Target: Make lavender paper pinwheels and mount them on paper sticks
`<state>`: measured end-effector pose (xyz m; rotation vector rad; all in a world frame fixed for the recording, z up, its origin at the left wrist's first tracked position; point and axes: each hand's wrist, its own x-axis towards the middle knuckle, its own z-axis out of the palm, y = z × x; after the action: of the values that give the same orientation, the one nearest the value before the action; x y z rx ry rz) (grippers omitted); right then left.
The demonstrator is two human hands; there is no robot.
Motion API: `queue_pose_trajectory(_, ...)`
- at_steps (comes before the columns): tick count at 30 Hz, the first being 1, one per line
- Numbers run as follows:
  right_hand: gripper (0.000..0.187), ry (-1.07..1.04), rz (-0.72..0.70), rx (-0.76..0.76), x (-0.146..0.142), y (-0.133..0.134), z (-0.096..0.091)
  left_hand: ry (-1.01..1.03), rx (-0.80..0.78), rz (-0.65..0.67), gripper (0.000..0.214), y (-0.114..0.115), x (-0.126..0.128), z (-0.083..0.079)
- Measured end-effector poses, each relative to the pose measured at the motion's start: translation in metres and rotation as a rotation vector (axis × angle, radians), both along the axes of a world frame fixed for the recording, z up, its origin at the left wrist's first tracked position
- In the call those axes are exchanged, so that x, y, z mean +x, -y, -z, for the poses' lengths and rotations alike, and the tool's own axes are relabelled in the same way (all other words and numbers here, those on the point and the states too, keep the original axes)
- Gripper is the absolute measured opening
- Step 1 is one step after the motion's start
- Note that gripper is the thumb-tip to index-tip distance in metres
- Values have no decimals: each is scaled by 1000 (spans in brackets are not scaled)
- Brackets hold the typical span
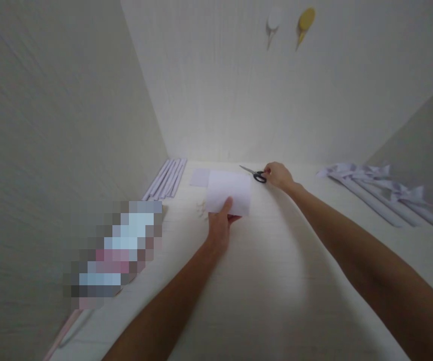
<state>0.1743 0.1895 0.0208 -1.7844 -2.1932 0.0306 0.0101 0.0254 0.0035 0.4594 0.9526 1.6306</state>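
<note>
White tabletop (261, 281) beneath pale tubes (166, 179) (both sides), small sheet (199, 177).

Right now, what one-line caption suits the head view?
Left hand holding curved white paper, right hand at the scissors.

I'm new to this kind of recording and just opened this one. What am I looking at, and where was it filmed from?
There is no machine here: these are a person's bare hands, filmed by one camera worn on the head, looking forward and down.

The left hand holds a curved white sheet. The right hand has its fingers at the black handles of the scissors; how firmly is hard to tell.

On the pale surface, slim paper rolls lie at the left, a small sheet beyond the held one, and longer rolls with folded paper near their far ends at the right. A pixelated patch hides something at the left.
</note>
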Motion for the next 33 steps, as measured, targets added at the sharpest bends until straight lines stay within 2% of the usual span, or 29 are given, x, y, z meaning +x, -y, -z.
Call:
queue_pose_trajectory(5, 14, -6, 20, -34, -7, -10, 15, -21, -12, 19, 32, -1, 2, 2)
queue_pose_trajectory(11, 17, -82, 62, -46, -10, -9, 26, -11, -19, 14, 33, -1, 1, 3)
queue_pose_trajectory(16, 15, -212, 98, -48, -11, -6, 27, -34, -6, -12, 35, -1, 2, 4)
queue_pose_trajectory(20, 17, -397, 75, -59, -3, 7, 18, -96, -1, -49, 32, -2, 4, 7)
queue_pose_trajectory(22, 24, -503, 44, -82, 1, 24, 11, -158, 23, -47, 28, -2, 4, 8)
queue_pose_trajectory(25, 27, -699, -7, -108, 7, 63, 2, -256, 55, 3, 25, 0, 5, 9)
queue_pose_trajectory(27, 24, -1165, -106, -230, 11, 97, -2, -290, 53, 40, 26, 1, 6, 9)
queue_pose_trajectory(29, 29, -1401, -175, -359, 14, 131, -6, -301, 57, 67, 25, 2, 7, 7)
queue_pose_trajectory(33, 29, -1512, -188, -512, 22, 185, -11, -295, 87, 158, 22, 4, 11, -5)
